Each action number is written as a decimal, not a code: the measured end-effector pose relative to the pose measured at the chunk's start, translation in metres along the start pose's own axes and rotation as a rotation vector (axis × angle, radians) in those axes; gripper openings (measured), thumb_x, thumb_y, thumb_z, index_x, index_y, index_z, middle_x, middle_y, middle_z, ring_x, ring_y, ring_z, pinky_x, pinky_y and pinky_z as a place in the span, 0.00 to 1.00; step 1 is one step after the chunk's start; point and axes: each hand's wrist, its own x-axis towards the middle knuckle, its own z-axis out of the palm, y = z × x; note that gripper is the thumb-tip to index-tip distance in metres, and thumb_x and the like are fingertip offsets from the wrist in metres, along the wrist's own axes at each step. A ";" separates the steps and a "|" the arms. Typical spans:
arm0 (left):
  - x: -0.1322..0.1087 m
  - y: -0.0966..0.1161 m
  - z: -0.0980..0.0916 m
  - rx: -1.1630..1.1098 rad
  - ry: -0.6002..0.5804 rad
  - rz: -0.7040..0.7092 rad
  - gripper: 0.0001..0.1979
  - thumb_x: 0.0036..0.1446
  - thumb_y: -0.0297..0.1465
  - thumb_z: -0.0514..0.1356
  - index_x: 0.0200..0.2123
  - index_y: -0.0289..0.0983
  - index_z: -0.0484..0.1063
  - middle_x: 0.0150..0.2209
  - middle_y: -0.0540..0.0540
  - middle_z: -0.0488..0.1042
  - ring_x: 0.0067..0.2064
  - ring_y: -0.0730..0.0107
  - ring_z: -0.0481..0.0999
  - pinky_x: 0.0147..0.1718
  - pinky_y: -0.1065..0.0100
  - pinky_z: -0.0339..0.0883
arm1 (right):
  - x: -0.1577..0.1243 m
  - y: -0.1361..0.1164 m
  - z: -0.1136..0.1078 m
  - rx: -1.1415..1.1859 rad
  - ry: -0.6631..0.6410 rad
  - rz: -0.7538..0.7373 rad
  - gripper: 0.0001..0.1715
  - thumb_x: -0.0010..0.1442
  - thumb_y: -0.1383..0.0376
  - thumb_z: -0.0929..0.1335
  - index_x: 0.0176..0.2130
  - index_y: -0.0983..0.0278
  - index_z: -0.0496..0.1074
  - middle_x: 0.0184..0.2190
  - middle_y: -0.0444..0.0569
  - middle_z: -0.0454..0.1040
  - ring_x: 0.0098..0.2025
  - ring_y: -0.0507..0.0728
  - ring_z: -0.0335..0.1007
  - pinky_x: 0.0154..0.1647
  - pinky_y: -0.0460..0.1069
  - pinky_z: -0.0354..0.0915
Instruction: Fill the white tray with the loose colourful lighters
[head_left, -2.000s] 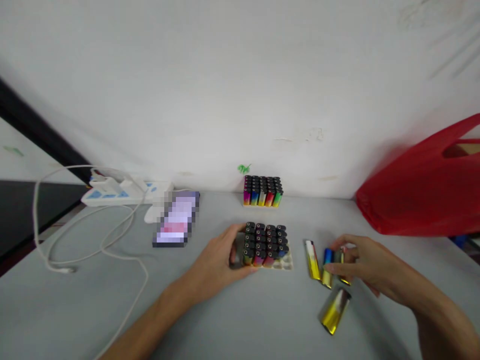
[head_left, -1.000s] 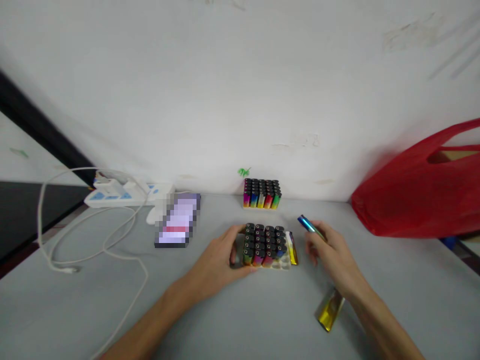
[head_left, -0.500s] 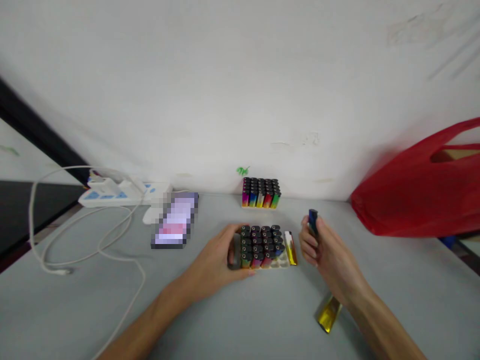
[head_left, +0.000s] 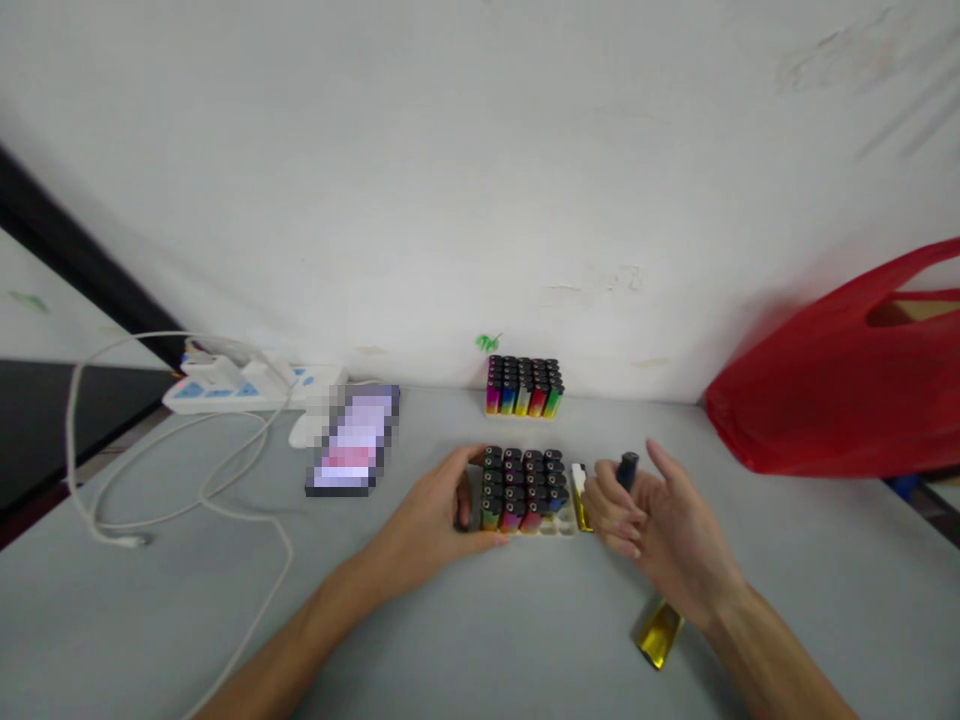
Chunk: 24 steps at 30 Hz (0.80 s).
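Note:
My left hand is closed round the left end of a white tray of lighters, thumb along its front edge. Several black-topped lighters stand upright in its rows, and bare sockets show at the front right corner. My right hand grips a dark-topped lighter in its curled fingers, thumb raised off it; most of its body is hidden. Between that hand and the tray lies a white and gold lighter, partly covered by my fingers. A shiny gold piece lies below my right wrist.
A second filled tray of lighters stands against the wall. To the left are a phone, a white power strip and a looping white cable. A red bag stands at the right.
My right hand has rolled palm-up and shifted slightly nearer the tray. Its thumb has lifted away from the lighter, which stays in the fingers. My left hand holds its place.

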 end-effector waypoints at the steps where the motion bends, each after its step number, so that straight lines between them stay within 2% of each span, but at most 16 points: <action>1: 0.000 0.000 0.000 -0.004 0.007 0.006 0.42 0.53 0.37 0.79 0.68 0.39 0.68 0.44 0.45 0.82 0.44 0.53 0.82 0.46 0.57 0.78 | 0.001 0.000 -0.001 -0.004 -0.011 -0.004 0.36 0.67 0.39 0.71 0.23 0.60 0.60 0.23 0.37 0.47 0.24 0.51 0.39 0.22 0.47 0.45; 7: 0.001 -0.001 0.001 -0.016 0.027 0.030 0.40 0.52 0.38 0.80 0.65 0.40 0.71 0.46 0.44 0.83 0.44 0.52 0.83 0.43 0.59 0.78 | 0.006 0.006 -0.010 -0.072 0.017 -0.018 0.36 0.66 0.42 0.71 0.22 0.57 0.53 0.21 0.35 0.43 0.23 0.50 0.32 0.20 0.48 0.37; 11: 0.000 -0.001 0.000 0.041 0.019 0.015 0.40 0.53 0.38 0.80 0.66 0.40 0.70 0.47 0.44 0.83 0.43 0.54 0.82 0.41 0.61 0.75 | 0.007 0.011 -0.010 -0.100 0.051 -0.067 0.35 0.66 0.41 0.71 0.23 0.57 0.54 0.21 0.35 0.43 0.23 0.51 0.33 0.21 0.49 0.39; 13: 0.000 -0.001 -0.001 0.071 0.014 0.003 0.40 0.53 0.38 0.79 0.66 0.40 0.69 0.43 0.47 0.81 0.40 0.57 0.80 0.37 0.62 0.72 | 0.009 0.012 -0.009 -0.128 0.083 -0.085 0.35 0.66 0.39 0.70 0.24 0.58 0.57 0.22 0.35 0.44 0.24 0.52 0.34 0.22 0.49 0.40; 16: 0.001 0.000 -0.001 0.077 0.005 -0.004 0.40 0.54 0.38 0.79 0.66 0.39 0.68 0.38 0.50 0.79 0.36 0.60 0.77 0.35 0.63 0.70 | 0.010 0.014 -0.006 -0.175 0.137 -0.146 0.36 0.68 0.35 0.69 0.26 0.59 0.63 0.23 0.38 0.50 0.25 0.53 0.42 0.25 0.48 0.50; 19: 0.001 -0.001 0.000 0.069 0.009 0.010 0.41 0.52 0.37 0.79 0.66 0.40 0.68 0.44 0.47 0.81 0.40 0.57 0.80 0.38 0.62 0.73 | 0.009 0.014 -0.003 -0.219 0.169 -0.227 0.33 0.70 0.38 0.70 0.29 0.60 0.68 0.27 0.42 0.59 0.30 0.55 0.56 0.34 0.49 0.62; 21: 0.001 -0.001 0.000 0.063 0.012 0.009 0.41 0.52 0.36 0.79 0.66 0.40 0.69 0.46 0.46 0.82 0.40 0.57 0.81 0.40 0.61 0.74 | 0.007 0.013 -0.001 -0.252 0.168 -0.245 0.29 0.72 0.40 0.70 0.32 0.60 0.70 0.29 0.44 0.64 0.31 0.55 0.60 0.36 0.49 0.63; 24: 0.001 -0.001 -0.001 0.047 0.012 0.009 0.40 0.53 0.36 0.79 0.66 0.40 0.69 0.47 0.44 0.83 0.43 0.55 0.82 0.42 0.59 0.76 | 0.004 0.012 0.003 -0.322 0.172 -0.248 0.28 0.75 0.42 0.68 0.34 0.60 0.70 0.26 0.42 0.65 0.25 0.53 0.54 0.28 0.49 0.55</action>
